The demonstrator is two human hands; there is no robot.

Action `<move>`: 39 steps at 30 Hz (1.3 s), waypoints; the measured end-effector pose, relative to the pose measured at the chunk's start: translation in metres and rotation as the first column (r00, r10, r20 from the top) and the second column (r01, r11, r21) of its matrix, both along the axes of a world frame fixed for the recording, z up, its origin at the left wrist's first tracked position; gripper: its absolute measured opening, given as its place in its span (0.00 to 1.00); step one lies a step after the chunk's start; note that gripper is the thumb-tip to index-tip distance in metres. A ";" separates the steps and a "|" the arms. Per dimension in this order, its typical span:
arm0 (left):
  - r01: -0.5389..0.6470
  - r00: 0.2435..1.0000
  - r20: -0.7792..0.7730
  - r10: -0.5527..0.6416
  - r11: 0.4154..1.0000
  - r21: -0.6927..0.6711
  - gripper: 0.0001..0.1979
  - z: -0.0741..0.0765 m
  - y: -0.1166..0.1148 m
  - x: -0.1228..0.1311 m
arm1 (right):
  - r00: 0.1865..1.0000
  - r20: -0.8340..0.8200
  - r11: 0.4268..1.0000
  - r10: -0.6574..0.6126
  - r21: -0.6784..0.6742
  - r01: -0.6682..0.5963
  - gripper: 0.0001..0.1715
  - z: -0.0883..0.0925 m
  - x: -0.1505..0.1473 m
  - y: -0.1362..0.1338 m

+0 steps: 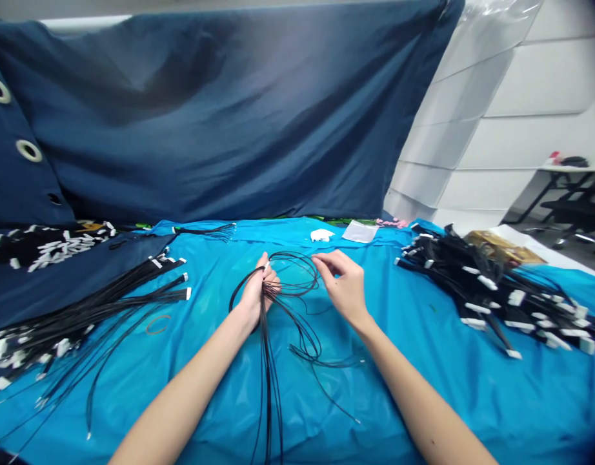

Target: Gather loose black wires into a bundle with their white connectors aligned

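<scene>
While the left hand (259, 290) is closed around them, the thin black wires (267, 352) sit in the middle of the tabletop, just ahead of the person. They are gathered in the fist near their upper end. Above the fist they curl into loose loops, and below it they trail straight down across the blue plastic sheet (423, 387) towards the near edge, with a few strands straying off to the right. The right hand (343, 284) reaches in from the other side, thumb and forefinger pinched on the far rim of the loops and the other fingers loosely curled.

To the left, long black cables (108, 303) with white plugs lie roughly side by side, and a thin rubber band (157, 325) rests on the sheet beside them. Further back on that side lies a heap of white-tipped cables (50, 245) on dark cloth. To the right, well apart from the hands, lies a tangled pile of cables (495, 290) with white plugs. A small clear packet (359, 231) lies at the back edge. A dark blue curtain (230, 116) hangs behind the tabletop.
</scene>
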State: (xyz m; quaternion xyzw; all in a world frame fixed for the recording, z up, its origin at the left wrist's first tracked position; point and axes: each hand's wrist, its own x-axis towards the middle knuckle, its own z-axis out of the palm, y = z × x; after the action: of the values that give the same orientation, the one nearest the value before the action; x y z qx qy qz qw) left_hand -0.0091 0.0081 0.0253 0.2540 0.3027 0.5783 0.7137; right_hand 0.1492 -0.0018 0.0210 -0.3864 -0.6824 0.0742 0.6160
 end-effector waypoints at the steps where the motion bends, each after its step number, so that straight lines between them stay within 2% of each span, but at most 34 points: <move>1: 0.011 1.000 -0.004 -0.011 1.000 -0.014 0.26 -0.001 0.000 0.000 | 1.000 0.008 0.999 -0.027 0.021 0.027 0.10 0.000 0.000 0.001; 5: 0.000 1.000 0.020 0.001 0.999 -0.037 0.26 -0.005 0.002 0.000 | 0.990 0.068 0.985 -0.121 0.133 0.111 0.09 0.002 -0.004 -0.008; 8: -0.056 0.998 0.033 0.057 0.998 -0.038 0.26 -0.008 0.003 -0.002 | 0.981 0.086 0.925 -0.176 0.355 0.135 0.09 0.007 -0.011 -0.027; 10: -0.085 0.996 0.030 0.086 0.995 -0.049 0.26 -0.009 0.004 -0.003 | 0.970 0.208 0.862 -0.129 0.507 0.007 0.12 0.006 -0.016 -0.039; 12: -0.096 0.995 0.013 0.097 0.993 -0.067 0.26 -0.009 0.005 -0.004 | 0.919 0.382 0.803 -0.099 0.576 -0.153 0.13 0.002 -0.021 -0.044; 14: -0.113 0.994 -0.009 0.112 0.991 -0.068 0.27 -0.009 0.005 -0.004 | 0.859 0.500 0.797 -0.111 0.561 -0.223 0.12 -0.004 -0.026 -0.044; 16: -0.128 0.992 -0.017 0.127 0.990 -0.065 0.27 -0.009 0.004 -0.003 | 0.836 0.532 0.810 -0.138 0.546 -0.214 0.11 -0.011 -0.028 -0.040; 24: -0.051 0.999 0.003 0.052 0.995 -0.088 0.26 -0.007 -0.007 0.008 | 0.815 0.552 0.810 -0.178 0.552 -0.197 0.10 -0.017 -0.027 -0.034; 33: -0.094 0.996 -0.015 0.093 0.993 -0.069 0.25 -0.012 -0.011 0.013 | 0.852 0.491 0.839 -0.183 0.530 -0.126 0.06 -0.015 -0.028 -0.030; 39: -0.101 0.991 -0.095 0.094 0.993 -0.067 0.26 -0.014 -0.012 0.015 | 0.815 0.556 0.815 -0.163 0.542 -0.206 0.09 -0.020 -0.027 -0.027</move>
State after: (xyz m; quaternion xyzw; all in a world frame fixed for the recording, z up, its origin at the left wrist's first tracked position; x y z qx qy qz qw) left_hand 0.0058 -0.0038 0.0114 0.2394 0.3675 0.5891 0.6787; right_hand 0.1222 -0.0291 0.0007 -0.1764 -0.8303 -0.2505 0.4655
